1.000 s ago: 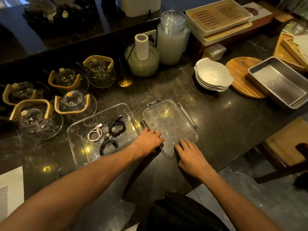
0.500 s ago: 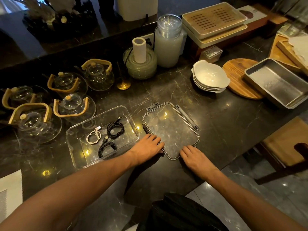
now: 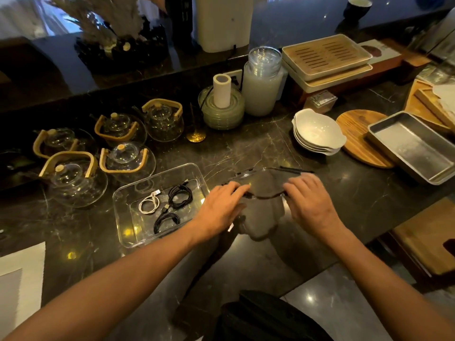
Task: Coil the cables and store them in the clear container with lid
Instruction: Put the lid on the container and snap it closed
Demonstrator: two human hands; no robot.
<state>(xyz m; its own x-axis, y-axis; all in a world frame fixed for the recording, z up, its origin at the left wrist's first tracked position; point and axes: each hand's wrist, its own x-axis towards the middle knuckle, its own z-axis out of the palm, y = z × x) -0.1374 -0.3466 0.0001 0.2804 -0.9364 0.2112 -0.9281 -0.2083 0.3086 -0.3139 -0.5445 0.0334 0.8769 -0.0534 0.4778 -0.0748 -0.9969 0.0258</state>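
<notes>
The clear lid (image 3: 267,182), which lay flat on the bench (image 3: 246,148) a moment ago, is now lifted at centre frame, blurred with motion. The left hand (image 3: 221,207) and right hand (image 3: 310,200) grip its near edge, one at each end. Left of it the open container (image 3: 194,172) holds three coiled cables (image 3: 179,195), so closing looks like the next step.

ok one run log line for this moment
step: lid on | cables: coiled in container | lid: lifted | left hand, right hand: gripping lid
</notes>
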